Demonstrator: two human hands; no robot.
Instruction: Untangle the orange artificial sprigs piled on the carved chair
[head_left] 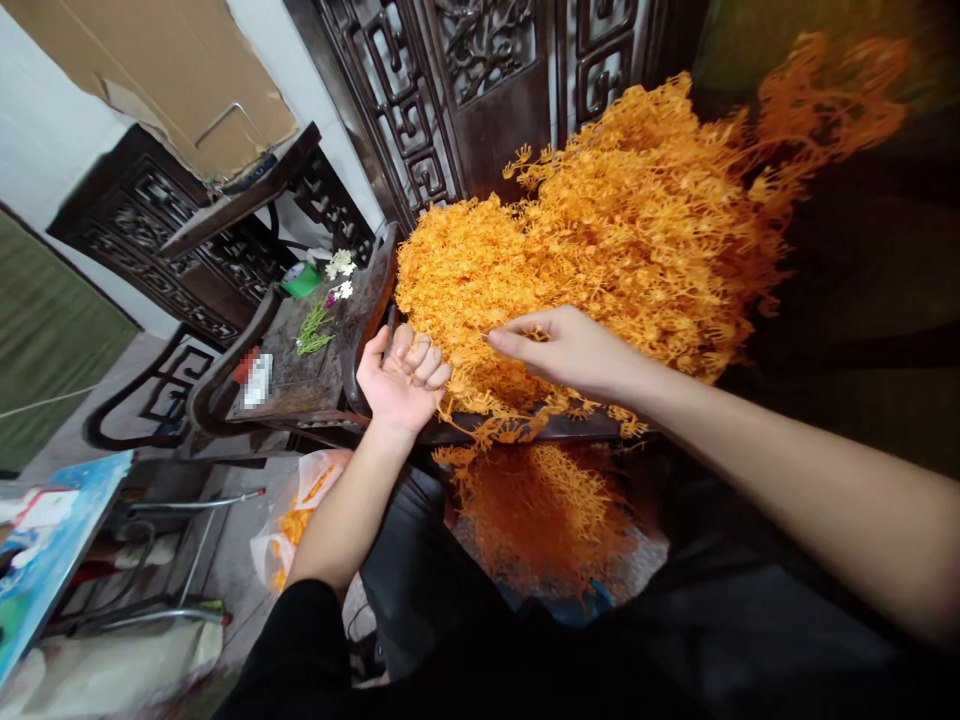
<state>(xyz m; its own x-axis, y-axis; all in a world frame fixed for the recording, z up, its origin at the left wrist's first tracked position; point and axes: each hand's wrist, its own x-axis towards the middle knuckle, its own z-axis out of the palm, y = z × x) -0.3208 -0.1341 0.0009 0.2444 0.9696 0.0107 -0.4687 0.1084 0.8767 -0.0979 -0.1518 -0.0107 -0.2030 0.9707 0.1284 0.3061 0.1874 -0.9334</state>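
A big heap of orange plastic sprigs [615,230] covers a dark wooden table [555,428]. My left hand [401,380] is palm up at the heap's left edge, fingers curled in, with thin orange stems against them. My right hand [559,345] rests on the heap's front, thumb and fingers pinched on a sprig. More orange sprigs [540,510] lie in a pile below the table's front edge.
A dark carved chair [300,370] stands left of the table; on its seat lie green stems [313,330], white flowers [341,265] and a green cup [301,280]. A carved screen [480,100] rises behind. A plastic bag [296,520] with orange bits sits on the floor.
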